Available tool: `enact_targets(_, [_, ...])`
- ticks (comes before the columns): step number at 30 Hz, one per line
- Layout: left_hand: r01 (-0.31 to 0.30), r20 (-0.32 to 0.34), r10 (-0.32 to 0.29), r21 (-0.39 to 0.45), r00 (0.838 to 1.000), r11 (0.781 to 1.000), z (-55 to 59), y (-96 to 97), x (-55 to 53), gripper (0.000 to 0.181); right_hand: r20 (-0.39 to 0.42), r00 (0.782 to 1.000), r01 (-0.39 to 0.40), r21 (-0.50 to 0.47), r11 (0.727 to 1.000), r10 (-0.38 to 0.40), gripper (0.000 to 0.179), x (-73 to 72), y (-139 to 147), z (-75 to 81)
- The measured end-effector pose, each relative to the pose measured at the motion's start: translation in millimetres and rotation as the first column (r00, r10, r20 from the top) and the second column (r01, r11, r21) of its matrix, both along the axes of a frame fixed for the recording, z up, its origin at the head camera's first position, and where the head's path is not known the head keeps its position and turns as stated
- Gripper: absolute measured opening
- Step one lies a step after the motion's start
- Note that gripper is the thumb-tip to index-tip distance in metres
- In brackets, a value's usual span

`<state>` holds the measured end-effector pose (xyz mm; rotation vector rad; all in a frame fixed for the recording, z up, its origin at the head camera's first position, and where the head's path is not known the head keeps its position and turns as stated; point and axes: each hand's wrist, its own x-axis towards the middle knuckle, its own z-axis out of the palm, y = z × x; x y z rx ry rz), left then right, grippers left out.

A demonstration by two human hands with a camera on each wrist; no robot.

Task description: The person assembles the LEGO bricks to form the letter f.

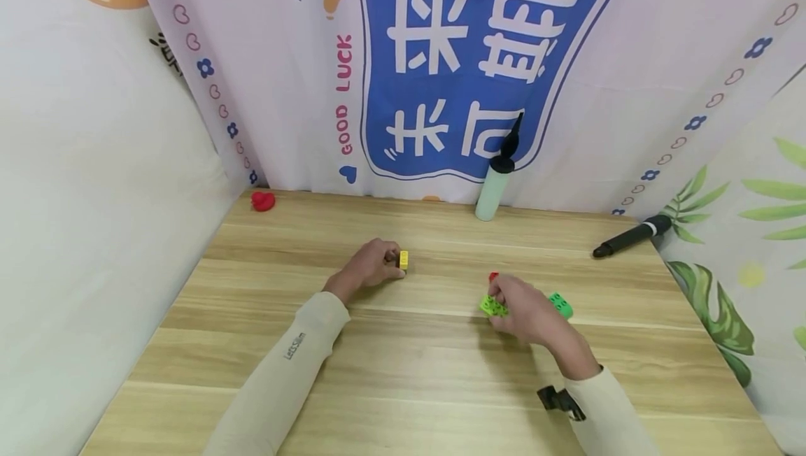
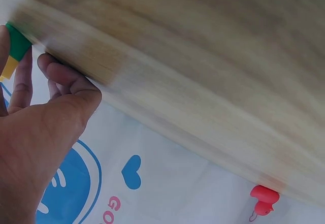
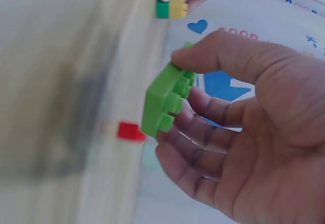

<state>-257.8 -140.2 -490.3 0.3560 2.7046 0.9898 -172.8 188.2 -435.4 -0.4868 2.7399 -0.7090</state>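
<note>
While both arms reach over the wooden table [image 1: 409, 372] in the head view, the left hand [image 1: 370, 266] pinches a yellow brick [image 1: 404, 259] near the middle; the right hand [image 1: 525, 310], fingers bent, grips a lime-green brick [image 1: 491, 306]; a red brick [image 1: 494, 276] shows just beyond it, and a darker green brick [image 1: 560, 305] lies beside it, on its right; farther back are a pale green pump [image 1: 493, 194], a red duck-shaped piece [image 1: 262, 201] and a black pen-like tool [image 1: 630, 238].

In the left wrist view, the yellow brick is joined to a green block [image 2: 18, 43] held between fingertips at the picture's edge; the nearer fingers curl loosely.

In the right wrist view, thumb and fingers are parted only by the tilted lime-green brick, whose studs face the palm; the red brick sits near its lower end; the left hand with its joined pair shows above.
</note>
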Motion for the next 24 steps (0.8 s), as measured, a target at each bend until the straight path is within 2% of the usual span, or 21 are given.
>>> enact_targets(6, [0.008, -0.009, -0.008, 0.007, 1.0, 1.0, -1.2, -0.2, 0.2, 0.031, -0.1, 0.994, -0.051, -0.073, 0.996, 0.043, 0.035, -30.4, -25, 15.8])
enact_targets(13, [-0.005, -0.016, 0.005, 0.017, 1.0, 1.0, -1.4, -1.9, 0.8, 0.03, -0.187, 0.979, -0.098, -0.117, 0.988, 0.075, 0.033, -53.3, -58, 28.0])
enact_targets(19, [0.018, -0.029, -0.018, 0.004, 0.999, 1.0, -3.5, -2.9, -1.2, 0.03, -0.222, 0.97, -0.136, -0.157, 0.978, 0.1, 0.031, -66.1, -83, 22.5])
enact_targets(24, [0.032, -0.042, -0.031, 0.013, 0.999, 0.999, -5.4, -2.4, -2.3, 0.028, -0.19, 0.976, -0.141, -0.182, 0.973, 0.106, 0.032, -75.0, -101, 10.3])
